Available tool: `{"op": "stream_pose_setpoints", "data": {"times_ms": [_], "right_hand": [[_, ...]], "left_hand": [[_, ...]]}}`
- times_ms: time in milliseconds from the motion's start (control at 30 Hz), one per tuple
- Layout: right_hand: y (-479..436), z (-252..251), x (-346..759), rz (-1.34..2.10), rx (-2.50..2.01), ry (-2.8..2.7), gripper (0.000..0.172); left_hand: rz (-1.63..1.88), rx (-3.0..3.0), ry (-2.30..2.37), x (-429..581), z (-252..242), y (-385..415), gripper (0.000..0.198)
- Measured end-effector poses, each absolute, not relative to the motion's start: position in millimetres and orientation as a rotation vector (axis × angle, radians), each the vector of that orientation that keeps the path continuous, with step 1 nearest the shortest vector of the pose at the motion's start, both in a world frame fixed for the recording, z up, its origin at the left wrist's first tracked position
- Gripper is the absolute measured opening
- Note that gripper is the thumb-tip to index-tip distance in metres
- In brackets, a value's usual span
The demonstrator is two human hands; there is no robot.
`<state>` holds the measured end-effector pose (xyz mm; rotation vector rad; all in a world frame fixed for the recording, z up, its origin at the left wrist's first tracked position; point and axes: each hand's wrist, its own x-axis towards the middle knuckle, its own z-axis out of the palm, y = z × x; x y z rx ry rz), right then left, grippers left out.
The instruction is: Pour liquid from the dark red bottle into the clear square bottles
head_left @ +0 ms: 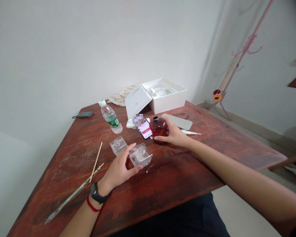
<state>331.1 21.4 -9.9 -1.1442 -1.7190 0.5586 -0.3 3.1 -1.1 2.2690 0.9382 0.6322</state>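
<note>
My left hand (120,169) is closed around a clear square glass bottle (141,155) that stands on the wooden table (192,164). A second clear square bottle (118,145) stands just behind and to the left of it, untouched. My right hand (175,135) reaches further out and grips a round red bottle (159,127) with an open dark neck, resting on the table. A black watch and a red band sit on my left wrist.
A plastic water bottle (111,117) lies tilted behind the clear bottles. A phone (145,129), an open white box (158,95), a grey flat pad (178,121), a white pen-like thing (190,132), wooden sticks (96,162) and a glass rod (71,197) also lie here.
</note>
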Motion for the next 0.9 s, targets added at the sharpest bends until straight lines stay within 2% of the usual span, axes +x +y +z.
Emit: {"op": "stream_pose_setpoints", "data": {"times_ms": [900], "right_hand": [[22.0,-12.0,332.2,0.556,-1.175,-1.709,0.090]], "left_hand": [[0.618,2.281,0.934,-0.3,3.8,1.3,0.084]]}}
